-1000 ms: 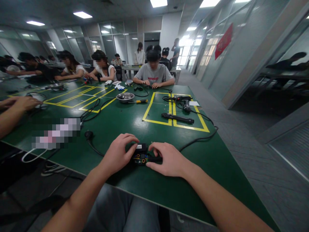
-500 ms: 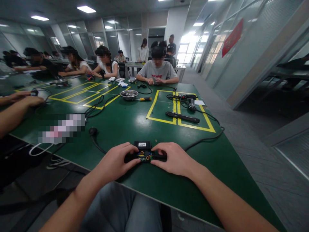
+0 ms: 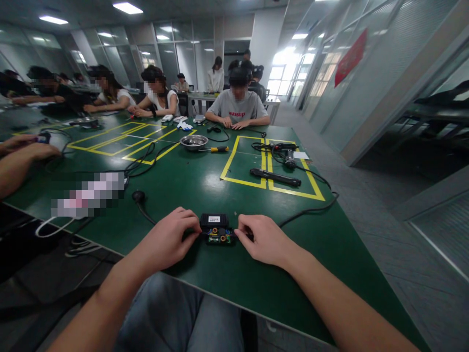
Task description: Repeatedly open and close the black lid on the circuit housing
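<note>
1. Table: the green table [image 3: 304,274] lies before you and bears the open circuit unit [image 3: 220,238], the landmark for all places below. The circuit unit rests near your edge of the table, between your hands, its components exposed.
2. Person: someone in a grey T-shirt [image 3: 238,107] sits well beyond the circuit unit.
3. Tape: yellow tape [image 3: 244,182] frames areas beyond the circuit unit, to its right and left.
4. Right hand: your right hand [image 3: 262,239] is at the right end of the circuit unit. Thumb and forefinger are drawn together; you cannot tell whether they grip anything.
5. Left hand: your left hand [image 3: 176,238] is at the left end of the circuit unit. Thumb and forefinger nearly meet; you cannot tell whether they grip anything.
6. Bar: the black bar [image 3: 275,177] lies beyond the circuit unit, rightward.
7. Bowl: the metal bowl [image 3: 194,146] stands beyond the circuit unit, slightly leftward.
8. Cover: the labelled black cover [image 3: 205,221] lies directly behind the circuit unit.
9. Plug: the black plug [image 3: 138,196] lies left of and beyond the circuit unit.
</note>
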`<move>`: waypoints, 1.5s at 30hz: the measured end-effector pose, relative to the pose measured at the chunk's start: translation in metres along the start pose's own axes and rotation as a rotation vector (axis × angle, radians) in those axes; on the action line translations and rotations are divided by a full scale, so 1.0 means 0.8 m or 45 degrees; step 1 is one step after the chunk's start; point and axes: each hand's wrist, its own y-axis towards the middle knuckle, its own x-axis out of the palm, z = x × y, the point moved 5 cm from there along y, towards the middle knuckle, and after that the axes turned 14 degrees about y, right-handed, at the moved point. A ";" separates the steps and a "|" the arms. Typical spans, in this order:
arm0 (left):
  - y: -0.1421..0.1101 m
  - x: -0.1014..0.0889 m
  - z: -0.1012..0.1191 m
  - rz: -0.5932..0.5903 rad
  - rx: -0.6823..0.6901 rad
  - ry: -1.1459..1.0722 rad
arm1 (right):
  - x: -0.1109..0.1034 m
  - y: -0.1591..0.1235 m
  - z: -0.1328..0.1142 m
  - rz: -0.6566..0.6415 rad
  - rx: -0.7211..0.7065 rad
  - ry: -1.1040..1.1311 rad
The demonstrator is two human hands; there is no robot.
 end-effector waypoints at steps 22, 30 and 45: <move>0.005 0.006 0.029 0.013 0.165 -0.193 | -0.002 0.002 -0.003 -0.008 -0.008 0.043; 0.008 0.015 0.036 -0.058 0.204 -0.005 | 0.000 0.002 -0.003 -0.023 -0.038 0.048; 0.004 0.027 0.034 0.128 0.178 -0.185 | 0.022 -0.061 -0.087 0.262 -0.481 0.097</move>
